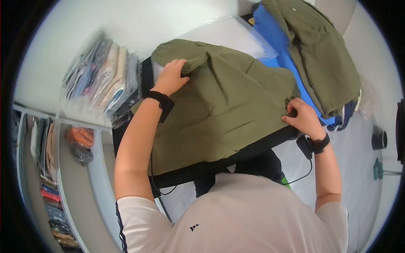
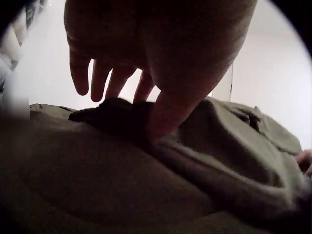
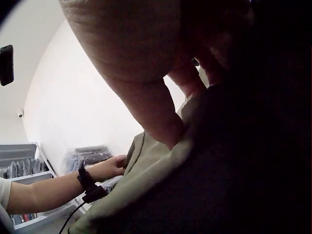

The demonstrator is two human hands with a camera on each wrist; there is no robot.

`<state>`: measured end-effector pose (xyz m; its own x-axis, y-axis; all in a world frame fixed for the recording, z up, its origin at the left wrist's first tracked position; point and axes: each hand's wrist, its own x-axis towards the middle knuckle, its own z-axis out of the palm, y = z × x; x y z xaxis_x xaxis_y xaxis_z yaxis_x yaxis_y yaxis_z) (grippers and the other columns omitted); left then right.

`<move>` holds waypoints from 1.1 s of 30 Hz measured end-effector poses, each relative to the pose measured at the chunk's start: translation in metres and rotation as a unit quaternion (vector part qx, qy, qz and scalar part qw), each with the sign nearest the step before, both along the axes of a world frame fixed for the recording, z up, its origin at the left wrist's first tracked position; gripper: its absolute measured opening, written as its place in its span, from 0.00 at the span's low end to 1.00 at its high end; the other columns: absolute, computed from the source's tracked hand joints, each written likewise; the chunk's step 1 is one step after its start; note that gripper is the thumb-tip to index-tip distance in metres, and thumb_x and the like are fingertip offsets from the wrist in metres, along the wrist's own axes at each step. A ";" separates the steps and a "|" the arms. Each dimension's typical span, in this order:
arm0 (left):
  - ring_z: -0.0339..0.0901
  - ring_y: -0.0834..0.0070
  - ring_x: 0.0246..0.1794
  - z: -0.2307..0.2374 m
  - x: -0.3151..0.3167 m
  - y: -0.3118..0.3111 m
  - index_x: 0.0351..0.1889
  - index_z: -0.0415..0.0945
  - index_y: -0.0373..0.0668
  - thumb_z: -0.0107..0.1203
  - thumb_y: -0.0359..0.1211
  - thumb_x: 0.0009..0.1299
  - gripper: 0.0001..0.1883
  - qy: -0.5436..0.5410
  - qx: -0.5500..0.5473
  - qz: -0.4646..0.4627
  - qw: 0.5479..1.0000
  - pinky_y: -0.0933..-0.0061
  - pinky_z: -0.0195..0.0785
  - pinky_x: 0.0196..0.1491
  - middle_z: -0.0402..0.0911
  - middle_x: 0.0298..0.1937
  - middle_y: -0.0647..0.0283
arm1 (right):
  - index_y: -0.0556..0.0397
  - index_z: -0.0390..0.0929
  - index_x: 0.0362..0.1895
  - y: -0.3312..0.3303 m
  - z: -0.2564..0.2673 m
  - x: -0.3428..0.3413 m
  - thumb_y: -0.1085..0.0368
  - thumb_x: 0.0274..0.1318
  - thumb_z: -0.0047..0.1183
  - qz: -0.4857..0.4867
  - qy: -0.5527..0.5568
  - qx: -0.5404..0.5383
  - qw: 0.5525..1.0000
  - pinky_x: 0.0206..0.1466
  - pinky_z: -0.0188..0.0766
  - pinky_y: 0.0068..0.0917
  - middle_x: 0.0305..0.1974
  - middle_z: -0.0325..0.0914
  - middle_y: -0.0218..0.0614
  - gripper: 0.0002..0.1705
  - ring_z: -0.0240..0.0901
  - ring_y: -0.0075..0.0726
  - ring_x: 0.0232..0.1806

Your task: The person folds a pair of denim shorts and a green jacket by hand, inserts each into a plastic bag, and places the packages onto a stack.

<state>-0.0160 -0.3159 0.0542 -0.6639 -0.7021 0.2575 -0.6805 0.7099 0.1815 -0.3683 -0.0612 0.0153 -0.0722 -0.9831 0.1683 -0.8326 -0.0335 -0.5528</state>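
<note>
Olive garment (image 1: pixel 236 97) at frame centre seems light, soft, best held at 2 edges; left hand (image 1: pixel 171 79) and right hand (image 1: pixel 305 119), half-closed, pinch it.

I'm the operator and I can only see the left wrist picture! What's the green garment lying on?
Observer: The green garment lies on a black table.
Operator: Cool! And what's happening over at its other side?
Observer: The right hand pinches it near its edge.
Operator: Ooh, and what clothes are being worn?
Observer: A pale shirt with a small dark mark on the front.
</note>
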 end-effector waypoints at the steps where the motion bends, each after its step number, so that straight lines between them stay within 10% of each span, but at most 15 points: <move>1: 0.68 0.55 0.56 -0.006 -0.004 -0.005 0.55 0.68 0.44 0.59 0.31 0.59 0.24 -0.033 0.003 0.032 0.999 0.59 0.64 0.56 0.72 0.54 0.56 | 0.53 0.70 0.26 0.001 0.002 0.001 0.60 0.37 0.64 -0.011 -0.001 0.002 1.000 0.35 0.67 0.36 0.29 0.69 0.36 0.17 0.70 0.46 0.33; 7: 0.75 0.56 0.47 0.034 0.014 -0.002 0.43 0.78 0.41 0.51 0.30 0.63 0.11 0.096 -0.122 0.105 0.982 0.61 0.66 0.52 0.80 0.43 0.53 | 0.52 0.69 0.26 0.001 0.000 0.000 0.58 0.38 0.64 -0.010 0.003 0.023 1.000 0.36 0.67 0.38 0.29 0.70 0.37 0.18 0.71 0.47 0.34; 13: 0.72 0.57 0.45 0.095 0.083 0.096 0.41 0.78 0.41 0.51 0.18 0.49 0.20 0.029 -0.253 0.010 0.967 0.62 0.63 0.51 0.77 0.41 0.57 | 0.52 0.68 0.26 0.000 -0.002 -0.001 0.58 0.38 0.64 -0.004 0.024 0.015 1.000 0.35 0.67 0.38 0.29 0.69 0.37 0.18 0.71 0.47 0.34; 25: 0.68 0.57 0.41 -0.008 0.135 0.220 0.39 0.75 0.39 0.54 0.19 0.45 0.20 -0.038 0.049 0.056 0.997 0.62 0.63 0.44 0.70 0.35 0.57 | 0.54 0.68 0.28 -0.002 -0.004 0.001 0.65 0.36 0.61 0.016 0.009 0.005 1.000 0.35 0.65 0.37 0.30 0.68 0.39 0.15 0.69 0.49 0.33; 33: 0.67 0.60 0.37 0.030 0.135 0.222 0.35 0.74 0.41 0.52 0.19 0.45 0.17 -0.026 -0.102 0.057 0.993 0.63 0.61 0.40 0.69 0.32 0.61 | 0.57 0.67 0.28 -0.005 -0.006 0.003 0.69 0.35 0.61 0.030 0.006 0.010 0.999 0.37 0.64 0.32 0.28 0.66 0.39 0.15 0.66 0.46 0.32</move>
